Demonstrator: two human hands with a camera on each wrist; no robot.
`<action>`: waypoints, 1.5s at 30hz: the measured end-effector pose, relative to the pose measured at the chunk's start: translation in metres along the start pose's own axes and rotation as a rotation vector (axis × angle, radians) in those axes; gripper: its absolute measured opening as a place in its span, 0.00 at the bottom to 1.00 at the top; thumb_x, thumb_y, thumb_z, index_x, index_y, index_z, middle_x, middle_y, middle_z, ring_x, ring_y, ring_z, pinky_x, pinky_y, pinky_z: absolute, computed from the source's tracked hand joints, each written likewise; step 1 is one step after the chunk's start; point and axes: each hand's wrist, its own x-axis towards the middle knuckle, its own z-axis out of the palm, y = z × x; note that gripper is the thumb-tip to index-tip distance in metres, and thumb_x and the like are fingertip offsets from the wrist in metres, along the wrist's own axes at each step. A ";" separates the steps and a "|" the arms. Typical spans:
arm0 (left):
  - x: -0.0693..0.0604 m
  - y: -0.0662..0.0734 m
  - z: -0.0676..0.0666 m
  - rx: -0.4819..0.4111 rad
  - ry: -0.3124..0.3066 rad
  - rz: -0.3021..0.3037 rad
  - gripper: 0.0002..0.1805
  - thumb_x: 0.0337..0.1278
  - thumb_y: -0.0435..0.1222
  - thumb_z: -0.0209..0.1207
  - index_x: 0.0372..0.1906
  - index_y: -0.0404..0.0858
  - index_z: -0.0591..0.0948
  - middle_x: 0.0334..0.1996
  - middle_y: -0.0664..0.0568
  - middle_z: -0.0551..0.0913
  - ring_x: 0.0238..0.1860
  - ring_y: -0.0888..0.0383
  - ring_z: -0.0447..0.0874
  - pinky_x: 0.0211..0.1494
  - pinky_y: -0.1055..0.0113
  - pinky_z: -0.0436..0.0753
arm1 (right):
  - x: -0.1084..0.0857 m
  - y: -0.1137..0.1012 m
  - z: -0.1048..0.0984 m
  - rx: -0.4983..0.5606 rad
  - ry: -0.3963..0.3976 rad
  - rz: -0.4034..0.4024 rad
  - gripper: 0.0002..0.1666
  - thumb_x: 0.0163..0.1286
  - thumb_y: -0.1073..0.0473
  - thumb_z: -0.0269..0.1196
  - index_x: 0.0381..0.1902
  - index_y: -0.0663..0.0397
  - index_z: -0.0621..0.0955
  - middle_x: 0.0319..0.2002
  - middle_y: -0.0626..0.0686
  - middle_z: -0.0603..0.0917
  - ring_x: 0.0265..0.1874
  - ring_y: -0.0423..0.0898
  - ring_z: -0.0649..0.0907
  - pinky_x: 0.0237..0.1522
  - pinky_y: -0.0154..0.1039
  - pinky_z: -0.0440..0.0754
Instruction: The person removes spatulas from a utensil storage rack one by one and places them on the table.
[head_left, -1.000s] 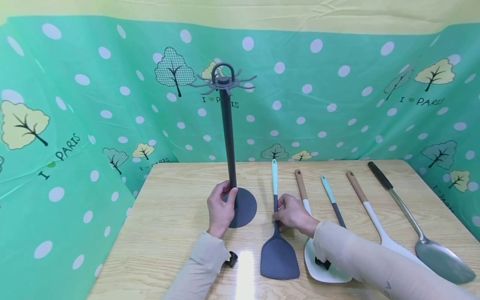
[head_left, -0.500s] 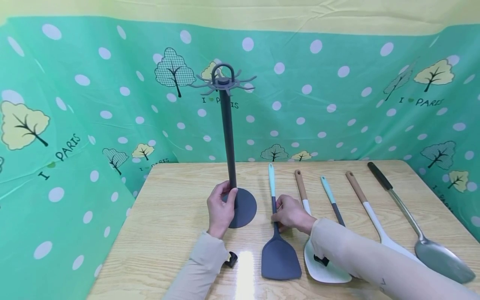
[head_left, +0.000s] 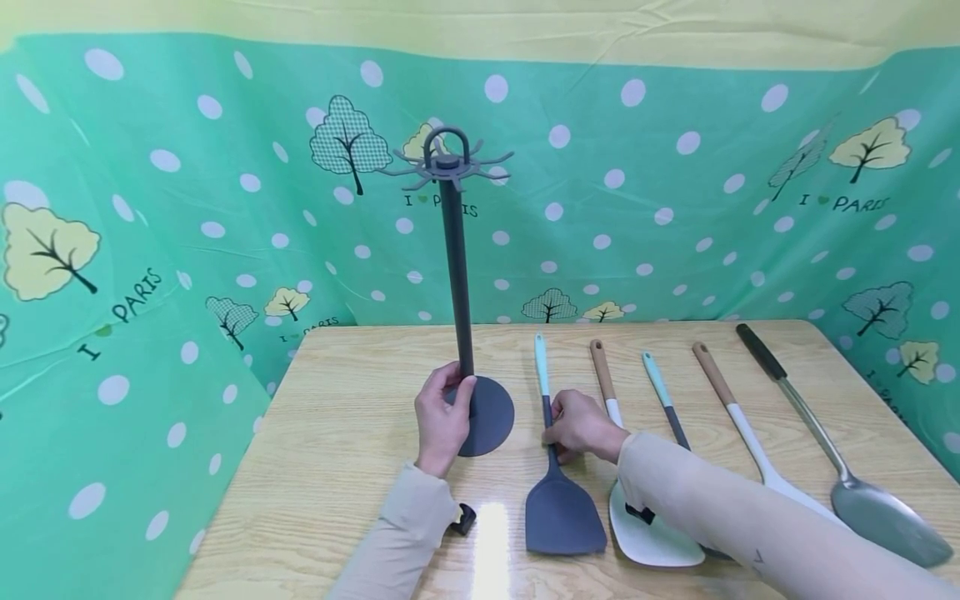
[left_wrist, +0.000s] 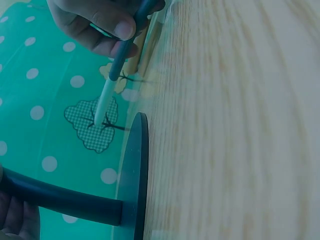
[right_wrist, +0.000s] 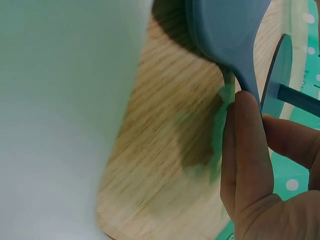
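A dark utensil stand point(head_left: 457, 275) with a ring of hooks on top stands upright on its round base point(head_left: 495, 421). My left hand point(head_left: 441, 425) grips its pole low down, just above the base. My right hand point(head_left: 583, 423) pinches the shaft of a dark grey spatula point(head_left: 566, 517) with a mint handle, right of the stand. In the left wrist view the mint handle point(left_wrist: 104, 102) is tilted, its end apart from the tabletop. The right wrist view shows thumb and fingers point(right_wrist: 254, 150) on the shaft near the blade, which casts a shadow on the wood.
To the right lie a white spatula point(head_left: 652, 537) with a wooden handle, a mint-handled utensil point(head_left: 657, 379) partly hidden by my right sleeve, another white one point(head_left: 757, 450), and a steel spatula point(head_left: 888, 521). A green patterned cloth point(head_left: 675, 208) hangs behind the wooden table point(head_left: 322, 467).
The spatula's handle end has shifted slightly left and toward me, while its blade has swung a little right. My left hand and the stand have stayed in place.
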 end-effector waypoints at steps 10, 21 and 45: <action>0.000 0.000 0.002 -0.003 0.001 -0.001 0.09 0.55 0.21 0.61 0.42 0.23 0.80 0.33 0.35 0.82 0.36 0.41 0.82 0.43 0.44 0.81 | 0.001 0.001 -0.002 -0.030 -0.014 0.003 0.12 0.56 0.71 0.67 0.31 0.63 0.73 0.23 0.60 0.80 0.17 0.48 0.84 0.22 0.39 0.85; 0.001 0.003 0.001 0.010 -0.013 -0.033 0.10 0.56 0.22 0.61 0.43 0.24 0.80 0.35 0.35 0.82 0.37 0.40 0.82 0.45 0.44 0.81 | 0.001 0.001 -0.002 -0.064 -0.025 0.024 0.12 0.56 0.70 0.68 0.30 0.63 0.73 0.23 0.59 0.80 0.17 0.47 0.84 0.23 0.38 0.85; 0.000 0.000 -0.001 0.015 -0.012 -0.030 0.10 0.56 0.23 0.61 0.44 0.24 0.80 0.35 0.36 0.82 0.37 0.42 0.82 0.45 0.46 0.81 | 0.002 0.002 -0.001 -0.089 -0.035 0.013 0.14 0.55 0.70 0.68 0.32 0.62 0.73 0.25 0.59 0.79 0.16 0.46 0.84 0.21 0.37 0.84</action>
